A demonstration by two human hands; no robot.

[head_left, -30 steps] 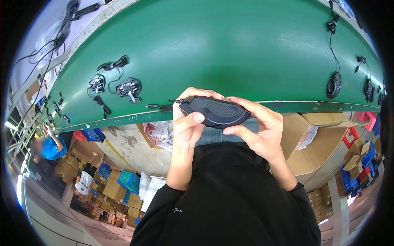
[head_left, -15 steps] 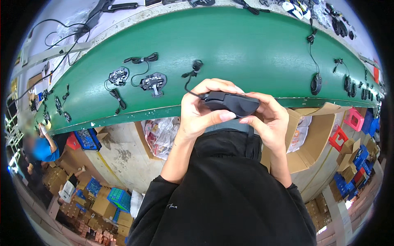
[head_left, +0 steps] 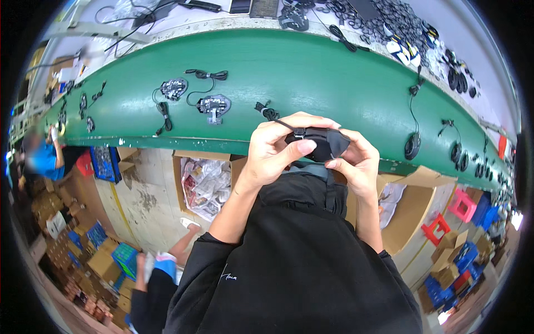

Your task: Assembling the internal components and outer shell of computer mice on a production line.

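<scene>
Between my two hands is a black wired computer mouse (head_left: 321, 143), held up in front of my chest at the near edge of the green belt. My left hand (head_left: 272, 149) grips its cable end, with the thumb lying across it. My right hand (head_left: 360, 161) pinches the other end between thumb and fingers. From the mouse a black cable runs up past my left fingers to a tied bundle (head_left: 270, 113) over the belt. Left of that lie two opened mouse bases (head_left: 214, 103) with circuit parts showing, each with a bundled cable. Fingers hide part of the mouse.
The green belt (head_left: 311, 67) crosses in front, with black mice (head_left: 412, 146) along its right side. Beyond it, a ledge (head_left: 233, 23) holds loose parts. Cardboard boxes (head_left: 414, 214) stand below the belt. One person (head_left: 47, 158) is at far left; another (head_left: 158, 284) is behind, lower left.
The mouse has been turned in my hands, so its cable end now faces me more. My view has shifted, and a person has come into sight at lower left.
</scene>
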